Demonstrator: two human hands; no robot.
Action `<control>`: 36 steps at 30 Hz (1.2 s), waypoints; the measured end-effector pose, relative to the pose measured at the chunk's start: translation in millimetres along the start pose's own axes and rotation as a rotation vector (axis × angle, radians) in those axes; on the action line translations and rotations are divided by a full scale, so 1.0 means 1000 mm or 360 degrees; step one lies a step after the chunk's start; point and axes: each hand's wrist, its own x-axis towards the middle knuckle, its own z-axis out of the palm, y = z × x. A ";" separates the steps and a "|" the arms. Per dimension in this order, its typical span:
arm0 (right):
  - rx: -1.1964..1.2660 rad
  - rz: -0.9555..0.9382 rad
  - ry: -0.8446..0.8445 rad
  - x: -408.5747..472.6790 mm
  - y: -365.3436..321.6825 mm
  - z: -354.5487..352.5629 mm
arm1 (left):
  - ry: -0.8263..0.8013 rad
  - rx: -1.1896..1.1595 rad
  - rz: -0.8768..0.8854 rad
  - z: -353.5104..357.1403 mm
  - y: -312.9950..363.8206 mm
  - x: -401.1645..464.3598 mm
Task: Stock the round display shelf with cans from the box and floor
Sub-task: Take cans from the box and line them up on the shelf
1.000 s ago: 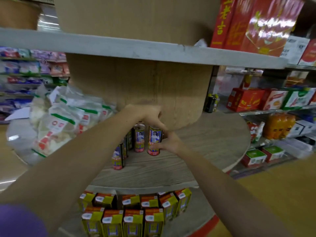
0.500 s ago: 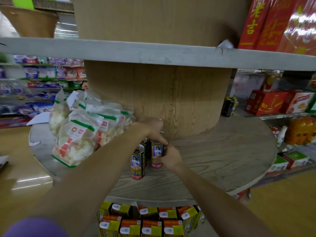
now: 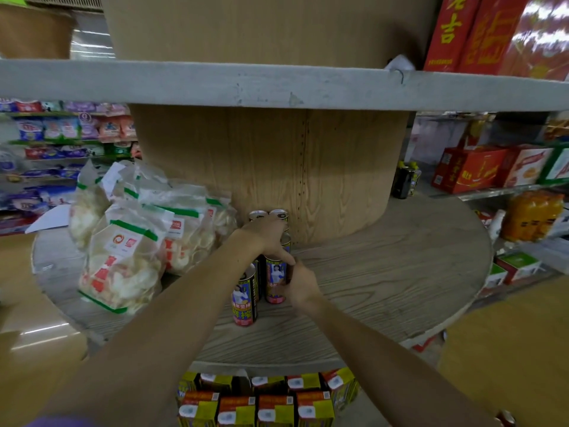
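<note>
A round wooden display shelf (image 3: 385,288) circles a wide wood-grain column. Several tall printed cans stand in a short double row running out from the column. My left hand (image 3: 268,238) rests over the tops of the cans, fingers curled down on the front right can (image 3: 275,280). My right hand (image 3: 300,283) grips that same can from its right side. The front left can (image 3: 244,300) stands free beside it. Two silver can tops (image 3: 268,214) show behind my left hand.
Clear bags of white crackers (image 3: 132,238) crowd the shelf's left part. Yellow-and-red drink cartons (image 3: 264,399) fill the lower tier below. A grey upper tier (image 3: 277,84) overhangs, carrying red boxes (image 3: 480,32). Store shelving with boxes and orange bottles stands to the right.
The camera has moved closer and shifted; both hands stay on the front right can, which now stands deeper on the shelf, level with the row.
</note>
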 end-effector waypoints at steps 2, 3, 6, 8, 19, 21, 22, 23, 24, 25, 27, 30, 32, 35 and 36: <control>-0.0005 0.0020 -0.0028 0.000 -0.001 0.000 | -0.0020 -0.0040 -0.0008 0.000 -0.001 0.002; 0.0003 0.0031 -0.0042 0.000 -0.001 0.000 | -0.0051 -0.0051 -0.0007 0.001 -0.001 0.004; 0.0044 0.0019 -0.0056 -0.001 0.001 -0.001 | -0.0100 -0.0144 0.0001 0.001 0.002 0.007; 0.0047 -0.0032 -0.0053 -0.005 0.005 -0.005 | -0.0061 -0.0272 0.0021 0.000 0.007 0.011; -0.0021 0.0205 0.0356 -0.039 0.101 -0.138 | 0.0151 -0.0457 0.0359 0.020 0.149 0.058; 0.0002 0.0286 0.0446 -0.056 0.132 -0.168 | 0.0138 -0.0509 0.0433 0.035 0.191 0.064; 0.0013 0.0328 0.0486 -0.066 0.149 -0.184 | 0.0114 -0.0540 0.0465 0.043 0.214 0.068; 0.0021 0.0368 0.0534 -0.077 0.167 -0.198 | 0.0074 -0.0580 0.0490 0.052 0.237 0.070; 0.0028 0.0409 0.0585 -0.088 0.185 -0.213 | 0.0027 -0.0626 0.0517 0.061 0.261 0.074; 0.0023 0.0460 0.0619 -0.099 0.203 -0.228 | -0.0030 -0.0687 0.0552 0.071 0.285 0.076; -0.0005 0.0568 0.0604 -0.121 0.239 -0.254 | -0.0190 -0.0810 0.0596 0.092 0.330 0.080; 0.0058 0.0762 0.0535 -0.148 0.301 -0.281 | -0.0390 -0.0819 0.0647 0.126 0.391 0.083; 0.0125 0.0870 0.0495 -0.164 0.344 -0.293 | -0.0469 -0.0801 0.0683 0.153 0.427 0.084; 0.0180 0.1005 0.0385 -0.193 0.399 -0.297 | -0.0592 -0.0722 0.0648 0.203 0.470 0.084; 0.0204 0.1046 0.0342 -0.202 0.417 -0.293 | -0.0612 -0.0699 0.0615 0.224 0.480 0.082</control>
